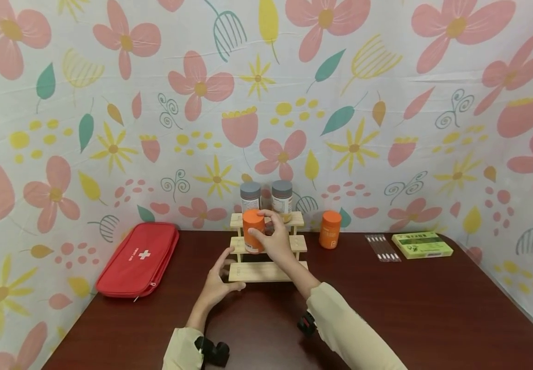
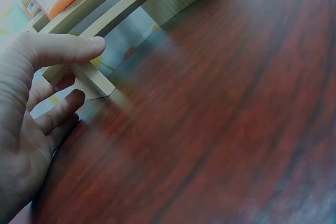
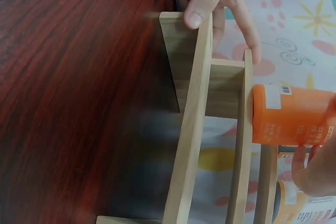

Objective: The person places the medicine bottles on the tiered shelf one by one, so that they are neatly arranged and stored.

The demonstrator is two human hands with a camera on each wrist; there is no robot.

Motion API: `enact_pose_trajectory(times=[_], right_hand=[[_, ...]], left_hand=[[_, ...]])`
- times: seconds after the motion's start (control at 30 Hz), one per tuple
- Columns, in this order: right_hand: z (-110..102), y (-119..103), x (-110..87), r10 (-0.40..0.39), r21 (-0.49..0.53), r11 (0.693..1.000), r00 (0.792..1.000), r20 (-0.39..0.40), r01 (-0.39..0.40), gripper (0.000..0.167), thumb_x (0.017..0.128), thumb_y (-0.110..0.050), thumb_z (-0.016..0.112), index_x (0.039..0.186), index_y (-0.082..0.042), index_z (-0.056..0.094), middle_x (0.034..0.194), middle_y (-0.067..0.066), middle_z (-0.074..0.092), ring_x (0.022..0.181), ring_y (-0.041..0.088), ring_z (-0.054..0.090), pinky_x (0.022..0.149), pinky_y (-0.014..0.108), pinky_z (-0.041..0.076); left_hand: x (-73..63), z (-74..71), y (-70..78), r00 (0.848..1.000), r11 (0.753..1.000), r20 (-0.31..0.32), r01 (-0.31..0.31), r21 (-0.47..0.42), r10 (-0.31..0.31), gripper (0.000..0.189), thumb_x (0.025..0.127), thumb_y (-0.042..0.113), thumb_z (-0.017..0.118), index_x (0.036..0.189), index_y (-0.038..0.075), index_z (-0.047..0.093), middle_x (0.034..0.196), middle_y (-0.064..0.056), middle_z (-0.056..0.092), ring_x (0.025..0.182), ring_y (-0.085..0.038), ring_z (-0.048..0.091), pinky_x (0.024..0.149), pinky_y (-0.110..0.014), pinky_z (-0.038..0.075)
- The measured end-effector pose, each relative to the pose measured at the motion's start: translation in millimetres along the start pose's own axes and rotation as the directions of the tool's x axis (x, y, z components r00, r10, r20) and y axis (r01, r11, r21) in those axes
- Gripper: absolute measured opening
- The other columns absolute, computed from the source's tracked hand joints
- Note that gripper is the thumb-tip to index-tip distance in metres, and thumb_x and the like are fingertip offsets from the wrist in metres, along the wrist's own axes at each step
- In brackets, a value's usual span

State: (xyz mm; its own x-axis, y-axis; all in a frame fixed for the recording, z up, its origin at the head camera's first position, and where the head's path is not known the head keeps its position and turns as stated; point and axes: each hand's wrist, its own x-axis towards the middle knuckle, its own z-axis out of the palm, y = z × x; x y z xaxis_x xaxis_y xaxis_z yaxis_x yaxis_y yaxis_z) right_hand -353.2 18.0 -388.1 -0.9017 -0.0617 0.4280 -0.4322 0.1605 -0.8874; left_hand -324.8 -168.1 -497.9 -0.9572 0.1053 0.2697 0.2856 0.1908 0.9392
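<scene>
The orange bottle (image 1: pixel 251 234) is in the right hand (image 1: pixel 276 237), its thumb on the near side of the body and its fingers up around the cap – a narrow hold from the bottle's right. The long axis stands upright, so the bottle lies just left of those fingers, its base down at the middle step (image 1: pixel 298 243) of the wooden rack (image 1: pixel 268 271). In the right wrist view base and step appear to meet; whether the wood bears the weight I cannot tell.

The left hand (image 1: pixel 217 282) is the farther one from the bottle, which lies up and to the right of its fingers. Its thumb rests on the front of the lowest step, and its fingers go round the rack's left end – spread fairly wide, with the index reaching the middle step's end. How firmly they press does not show.

Beyond the right fingers, on the top step, stand a left grey-capped jar (image 1: pixel 250 191), its lower part hidden by the orange bottle, and a right grey-capped jar (image 1: pixel 282 195), partly covered by the hand. Another orange bottle (image 1: pixel 330 230) stands well to the right of those fingers. The left wrist view cuts off the held bottle's top, the right wrist view much of the right hand; most label print is too small to read.
</scene>
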Motion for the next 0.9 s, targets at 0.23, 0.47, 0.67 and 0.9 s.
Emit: enact_pose_trajectory(times=[0.23, 0.47, 0.67, 0.9], right_hand=[[2, 3, -0.4, 0.011, 0.014, 1.0, 1.0, -0.004, -0.011, 0.043, 0.088, -0.015, 0.072, 0.127, -0.015, 0.055, 0.127, 0.009, 0.05, 0.094, 0.02, 0.051, 0.082, 0.032, 0.046], [3, 7, 3.0, -0.012, 0.033, 0.999, 1.0, -0.014, 0.012, 0.045, 0.088, -0.016, 0.072, 0.129, -0.017, 0.055, 0.129, 0.01, 0.049, 0.092, 0.021, 0.05, 0.083, 0.032, 0.045], [3, 10, 0.4, -0.003, 0.044, 0.999, 1.0, -0.022, 0.004, 0.047, 0.088, -0.015, 0.071, 0.133, -0.017, 0.055, 0.131, 0.011, 0.05, 0.094, 0.026, 0.054, 0.084, 0.034, 0.045], [4, 1, -1.9, -0.029, 0.036, 0.999, 0.999, -0.025, 0.03, 0.052, 0.089, -0.012, 0.07, 0.138, -0.012, 0.052, 0.132, 0.016, 0.05, 0.099, 0.031, 0.056, 0.087, 0.039, 0.047]], left_hand=[[-0.7, 1.3, 2.6, 0.999, 0.999, -0.015, 0.028, 0.015, -0.028, 0.098, 0.068, -0.005, 0.083, 0.15, 0.024, 0.039, 0.125, -0.017, 0.056, 0.081, -0.019, 0.056, 0.071, -0.029, 0.05], [-6.8, -0.3, 27.8, 1.0, 0.999, -0.008, 0.022, 0.023, -0.022, 0.094, 0.069, -0.005, 0.082, 0.15, 0.017, 0.039, 0.124, -0.022, 0.057, 0.082, -0.023, 0.056, 0.074, -0.032, 0.049], [-11.5, 0.1, 34.0, 0.999, 0.999, 0.006, 0.033, 0.007, -0.033, 0.093, 0.07, -0.003, 0.082, 0.15, 0.017, 0.039, 0.125, -0.022, 0.056, 0.084, -0.022, 0.055, 0.074, -0.034, 0.048], [-10.0, -0.5, 33.9, 0.999, 0.999, 0.007, 0.034, 0.018, -0.034, 0.094, 0.07, -0.004, 0.082, 0.15, 0.016, 0.038, 0.125, -0.022, 0.056, 0.084, -0.023, 0.056, 0.074, -0.033, 0.049]])
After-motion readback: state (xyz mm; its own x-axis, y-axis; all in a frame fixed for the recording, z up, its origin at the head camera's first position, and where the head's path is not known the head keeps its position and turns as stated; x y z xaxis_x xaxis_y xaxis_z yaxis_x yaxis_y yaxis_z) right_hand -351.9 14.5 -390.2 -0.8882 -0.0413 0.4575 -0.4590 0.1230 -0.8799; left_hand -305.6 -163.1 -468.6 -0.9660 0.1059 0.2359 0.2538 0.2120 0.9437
